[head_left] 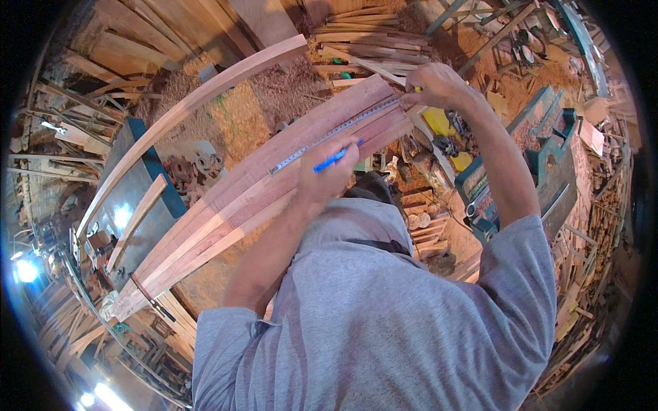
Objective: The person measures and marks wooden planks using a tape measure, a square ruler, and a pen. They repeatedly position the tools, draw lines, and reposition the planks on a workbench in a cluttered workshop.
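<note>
Long reddish wood strips (226, 194) lie side by side in a panel, running from the lower left up to the middle. Across them stretches the blade of a tape measure (329, 137). At the panel's far right end my right hand (436, 88) is closed around the tape's case, of which only a bit of yellow shows. My left hand (334, 168) is over the near side of the panel, slightly blurred, its fingers closed on a blue pen (330, 160). A dark strap or clamp (142, 288) crosses the panel's lower left end.
A curved wood strip (185, 109) arches beyond the panel, above a grey machine table (130, 185). Dark green machinery (548, 164) with a wrench stands at the right. Stacked strips (370, 41) lie at the far side, and sawdust and offcuts cover the floor.
</note>
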Motion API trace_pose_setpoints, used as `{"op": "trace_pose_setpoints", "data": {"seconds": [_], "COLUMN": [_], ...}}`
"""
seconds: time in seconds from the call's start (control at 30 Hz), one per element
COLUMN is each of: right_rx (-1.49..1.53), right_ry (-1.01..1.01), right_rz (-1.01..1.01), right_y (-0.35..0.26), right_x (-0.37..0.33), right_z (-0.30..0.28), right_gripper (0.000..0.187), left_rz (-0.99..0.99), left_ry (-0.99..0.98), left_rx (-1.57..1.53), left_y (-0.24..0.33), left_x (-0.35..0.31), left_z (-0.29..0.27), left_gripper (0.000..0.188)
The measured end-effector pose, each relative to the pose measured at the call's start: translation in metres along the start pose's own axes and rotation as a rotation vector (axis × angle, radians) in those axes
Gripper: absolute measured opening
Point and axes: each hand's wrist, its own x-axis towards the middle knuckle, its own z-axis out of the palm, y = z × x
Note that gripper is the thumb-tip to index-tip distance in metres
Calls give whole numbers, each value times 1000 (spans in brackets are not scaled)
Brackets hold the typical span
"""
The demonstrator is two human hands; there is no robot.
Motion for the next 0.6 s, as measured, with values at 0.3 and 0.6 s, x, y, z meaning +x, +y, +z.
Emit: {"op": "trace_pose_setpoints", "data": {"seconds": [0.3,0.6], "right_rx": [552,-22], "right_ry": [871,695], "right_rz": [769,2004], "right_y": [24,98], "right_x": [-198,-521], "right_z": [-20,140], "right_gripper": [32,96], "left_rz": [-67,-121], "left_ry": [-118,-204], "left_rx": [46,-102], "left_y": [-1,4], "left_x": [-44,-25], "left_z": [-33,-41], "left_gripper": [24,26]}}
